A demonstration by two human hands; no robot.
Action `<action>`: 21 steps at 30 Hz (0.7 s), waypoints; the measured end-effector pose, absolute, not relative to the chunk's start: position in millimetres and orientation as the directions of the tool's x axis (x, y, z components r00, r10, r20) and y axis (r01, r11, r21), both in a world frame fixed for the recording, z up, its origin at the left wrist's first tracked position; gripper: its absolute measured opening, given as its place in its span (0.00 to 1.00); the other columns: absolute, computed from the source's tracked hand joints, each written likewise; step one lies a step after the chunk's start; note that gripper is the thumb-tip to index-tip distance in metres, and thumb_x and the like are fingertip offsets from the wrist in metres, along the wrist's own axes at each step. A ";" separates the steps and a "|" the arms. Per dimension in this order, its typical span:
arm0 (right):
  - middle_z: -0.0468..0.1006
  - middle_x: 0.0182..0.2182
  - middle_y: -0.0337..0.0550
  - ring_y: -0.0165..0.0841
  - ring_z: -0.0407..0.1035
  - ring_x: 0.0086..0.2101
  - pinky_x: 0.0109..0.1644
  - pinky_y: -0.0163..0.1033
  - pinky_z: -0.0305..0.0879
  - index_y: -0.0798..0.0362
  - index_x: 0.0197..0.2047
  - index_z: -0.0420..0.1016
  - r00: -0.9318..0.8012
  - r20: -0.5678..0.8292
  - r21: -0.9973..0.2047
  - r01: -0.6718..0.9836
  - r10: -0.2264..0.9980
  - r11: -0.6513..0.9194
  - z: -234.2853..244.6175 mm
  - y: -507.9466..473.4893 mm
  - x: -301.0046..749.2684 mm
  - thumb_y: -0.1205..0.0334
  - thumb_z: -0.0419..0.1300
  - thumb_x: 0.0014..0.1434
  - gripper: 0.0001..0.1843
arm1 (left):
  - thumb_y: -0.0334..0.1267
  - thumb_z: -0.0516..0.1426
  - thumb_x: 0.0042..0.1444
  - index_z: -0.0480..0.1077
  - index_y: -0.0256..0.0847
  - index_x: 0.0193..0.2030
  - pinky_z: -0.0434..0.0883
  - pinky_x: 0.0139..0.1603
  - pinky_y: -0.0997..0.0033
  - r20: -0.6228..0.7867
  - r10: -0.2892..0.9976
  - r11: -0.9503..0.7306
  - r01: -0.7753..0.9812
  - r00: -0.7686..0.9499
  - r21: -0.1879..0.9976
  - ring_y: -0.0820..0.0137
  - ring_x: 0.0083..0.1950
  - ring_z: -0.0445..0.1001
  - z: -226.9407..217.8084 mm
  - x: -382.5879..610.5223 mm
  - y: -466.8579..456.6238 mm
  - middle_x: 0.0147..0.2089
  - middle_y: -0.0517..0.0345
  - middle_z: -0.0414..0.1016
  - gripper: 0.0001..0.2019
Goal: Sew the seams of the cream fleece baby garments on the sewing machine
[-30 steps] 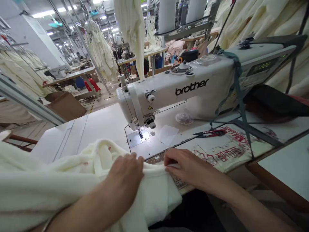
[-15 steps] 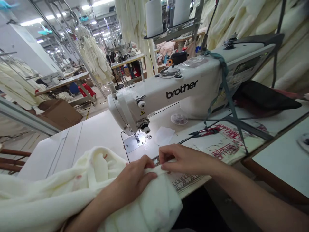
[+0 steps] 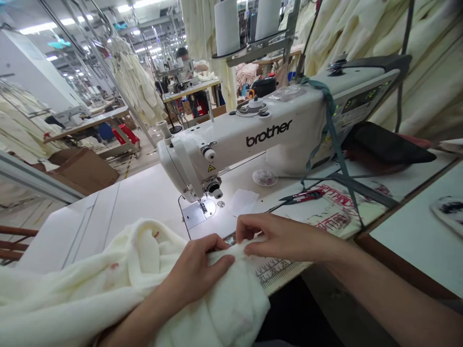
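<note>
A cream fleece garment [image 3: 108, 284] lies bunched over the near edge of the white sewing table [image 3: 144, 197]. My left hand [image 3: 195, 270] rests on it with fingers pinching a fold at its top edge. My right hand [image 3: 278, 238] pinches the same edge just to the right, above a printed ruler strip [image 3: 275, 270] on the table front. A white Brother sewing machine [image 3: 260, 135] stands behind, its needle and presser foot [image 3: 202, 206] a short way beyond my hands.
A small white patch [image 3: 246, 200], a clear bobbin dish [image 3: 265, 178] and red-handled snips [image 3: 304, 195] lie right of the needle. Thread cones [image 3: 227, 24] stand above the machine. Cream garments hang all around. A person sits at a far machine [image 3: 184, 60].
My hands have drawn together on the garment's edge and shifted slightly up the table; my left fingers now pinch the fold rather than lying flat. The view has moved a little left.
</note>
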State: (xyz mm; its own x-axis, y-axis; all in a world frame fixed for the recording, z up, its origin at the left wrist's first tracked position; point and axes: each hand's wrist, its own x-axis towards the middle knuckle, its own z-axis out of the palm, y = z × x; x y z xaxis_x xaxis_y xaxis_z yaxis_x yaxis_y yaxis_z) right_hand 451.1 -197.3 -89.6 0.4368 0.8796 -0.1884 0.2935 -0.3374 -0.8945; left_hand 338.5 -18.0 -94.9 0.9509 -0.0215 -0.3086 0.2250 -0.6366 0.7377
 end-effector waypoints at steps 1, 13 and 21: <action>0.74 0.37 0.38 0.34 0.67 0.40 0.40 0.34 0.60 0.53 0.38 0.71 0.437 -0.193 -0.888 0.303 0.878 -0.346 -88.2 -197.9 450.9 0.67 0.61 0.51 0.09 | 0.45 0.54 0.55 0.69 0.38 0.36 0.58 0.31 0.74 -0.299 -0.007 -0.635 0.226 0.954 0.739 0.73 0.31 0.63 -95.9 338.3 -18.5 0.32 0.61 0.71 0.12; 0.73 0.23 0.38 0.29 0.67 0.25 0.27 0.30 0.60 0.56 0.30 0.70 0.406 -0.326 -0.910 0.111 0.854 -0.401 -111.4 -179.9 455.3 0.62 0.56 0.55 0.06 | 0.43 0.53 0.54 0.71 0.37 0.34 0.64 0.38 0.73 -0.320 0.092 -0.568 0.314 0.943 0.761 0.70 0.37 0.70 -96.2 346.3 -10.8 0.34 0.58 0.75 0.11; 0.66 0.15 0.35 0.28 0.61 0.17 0.19 0.30 0.53 0.53 0.20 0.62 0.518 -0.390 -0.788 0.240 0.761 -0.567 -110.8 -120.3 494.1 0.65 0.57 0.46 0.07 | 0.41 0.54 0.47 0.64 0.37 0.22 0.54 0.26 0.76 -0.304 0.364 -0.627 0.473 0.881 0.619 0.75 0.27 0.60 -104.3 386.3 15.1 0.22 0.63 0.63 0.10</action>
